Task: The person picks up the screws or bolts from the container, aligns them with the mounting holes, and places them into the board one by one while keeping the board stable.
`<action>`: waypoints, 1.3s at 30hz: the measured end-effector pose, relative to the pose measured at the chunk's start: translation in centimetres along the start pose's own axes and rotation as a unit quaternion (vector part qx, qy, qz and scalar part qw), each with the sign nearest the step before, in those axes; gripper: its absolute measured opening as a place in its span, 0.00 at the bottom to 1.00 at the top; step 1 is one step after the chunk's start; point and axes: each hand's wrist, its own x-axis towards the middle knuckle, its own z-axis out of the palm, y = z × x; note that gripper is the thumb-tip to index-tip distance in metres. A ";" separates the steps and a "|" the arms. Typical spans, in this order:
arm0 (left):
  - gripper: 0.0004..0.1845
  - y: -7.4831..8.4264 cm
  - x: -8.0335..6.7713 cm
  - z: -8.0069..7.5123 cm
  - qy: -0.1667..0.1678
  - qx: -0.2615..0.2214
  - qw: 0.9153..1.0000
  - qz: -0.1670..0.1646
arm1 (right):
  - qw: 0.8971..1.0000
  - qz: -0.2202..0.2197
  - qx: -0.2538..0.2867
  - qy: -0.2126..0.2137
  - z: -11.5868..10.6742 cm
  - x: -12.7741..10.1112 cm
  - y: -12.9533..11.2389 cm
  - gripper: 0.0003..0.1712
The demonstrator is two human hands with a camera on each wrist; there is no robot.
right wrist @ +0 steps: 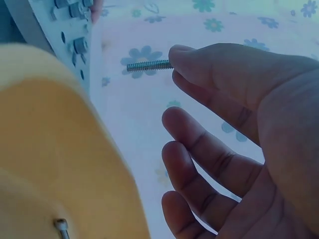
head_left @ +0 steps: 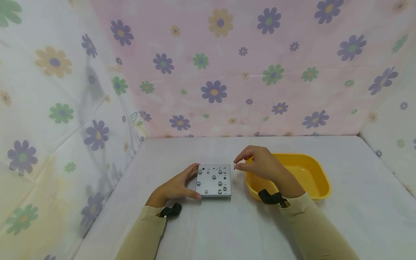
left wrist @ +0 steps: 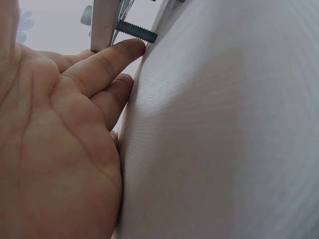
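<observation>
head view: right hand [head_left: 264, 167] pinches a screw [head_left: 235, 166] just right of the grey plate [head_left: 214, 180]; left hand [head_left: 177, 186] fingers clamp the plate's left edge.

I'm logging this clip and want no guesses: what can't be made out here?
- Screw head: right wrist view, hidden by the right hand's fingers.
- Yellow tray contents: head view, mostly behind that hand.
- Plate underside: left wrist view, cut off by the top edge; left hand crowds the frame.
</observation>
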 end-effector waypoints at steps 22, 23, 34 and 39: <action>0.59 0.0 -0.1 -0.1 0.000 -0.007 1.000 0.003 | 0.999 0.027 -0.025 -0.018 3.8 0.6 -0.8 0.06; 0.59 0.0 -0.1 -0.1 0.000 -0.007 1.000 0.004 | 0.999 0.028 -0.029 -0.017 3.9 0.6 -0.9 0.05; 0.62 0.0 0.0 0.0 0.001 -0.006 1.000 -0.004 | 0.997 0.008 -0.070 -0.002 4.7 0.9 -0.4 0.04; 0.61 0.0 0.0 -0.1 0.000 -0.001 1.000 0.000 | 0.997 0.001 -0.078 0.001 4.8 0.9 -0.5 0.04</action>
